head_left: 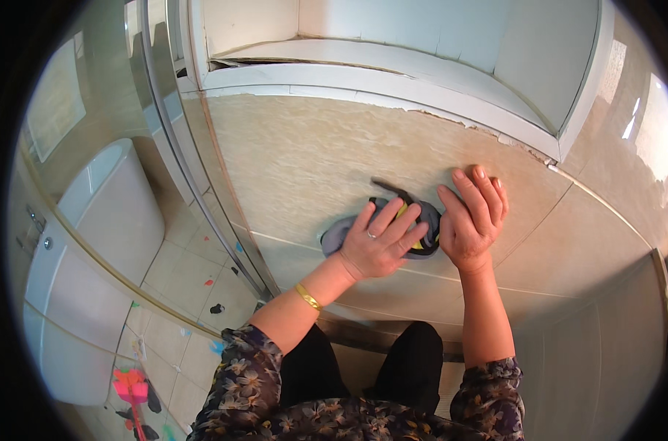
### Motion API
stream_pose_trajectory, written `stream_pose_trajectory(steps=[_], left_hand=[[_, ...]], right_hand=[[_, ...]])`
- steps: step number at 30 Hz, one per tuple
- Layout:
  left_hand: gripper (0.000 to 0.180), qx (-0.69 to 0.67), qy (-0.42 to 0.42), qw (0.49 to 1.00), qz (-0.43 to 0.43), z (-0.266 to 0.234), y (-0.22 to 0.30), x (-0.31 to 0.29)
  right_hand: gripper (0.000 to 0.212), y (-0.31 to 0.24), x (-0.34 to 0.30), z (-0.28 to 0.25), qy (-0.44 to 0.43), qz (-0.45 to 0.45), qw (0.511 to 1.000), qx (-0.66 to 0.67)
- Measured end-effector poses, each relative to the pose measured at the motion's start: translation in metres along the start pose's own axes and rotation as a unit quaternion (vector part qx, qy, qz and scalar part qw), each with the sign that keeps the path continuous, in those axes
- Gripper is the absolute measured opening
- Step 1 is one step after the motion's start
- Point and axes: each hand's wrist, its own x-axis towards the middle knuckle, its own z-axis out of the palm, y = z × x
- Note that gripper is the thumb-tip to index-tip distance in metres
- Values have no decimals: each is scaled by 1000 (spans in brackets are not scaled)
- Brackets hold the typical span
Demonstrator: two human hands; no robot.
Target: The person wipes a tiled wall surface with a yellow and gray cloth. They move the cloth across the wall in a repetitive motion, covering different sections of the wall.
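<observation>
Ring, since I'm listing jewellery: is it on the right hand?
No, the ring sits on the left hand.

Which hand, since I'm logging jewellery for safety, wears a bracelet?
The left hand: it has a gold-coloured bracelet at its wrist and a ring on one finger. The right hand shows neither.

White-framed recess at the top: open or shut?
Open: the recess shows its inner walls and base, with no door across the part in view.

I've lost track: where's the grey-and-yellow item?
In the head view, the item is just right of centre against beige tiles, under the left hand, beside the right hand.
</observation>
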Motion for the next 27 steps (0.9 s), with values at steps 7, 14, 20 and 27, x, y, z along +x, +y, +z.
stream_pose_trajectory(steps=[7, 14, 20, 27], left_hand=[[65, -20, 228, 953, -200, -22, -101, 17], [44, -62, -33, 998, 7, 1, -12, -64], [64, 12, 144, 966, -212, -13, -77, -89], [60, -75, -20, 978, -196, 6, 18, -135]], right_hand=[[23, 7, -8, -2, 10, -7, 1000, -11], [24, -6, 7, 10, 4, 1, 1000, -13], [23, 2, 1, 9, 7, -7, 999, -33], [29, -10, 18, 22, -13, -12, 999, -37]])
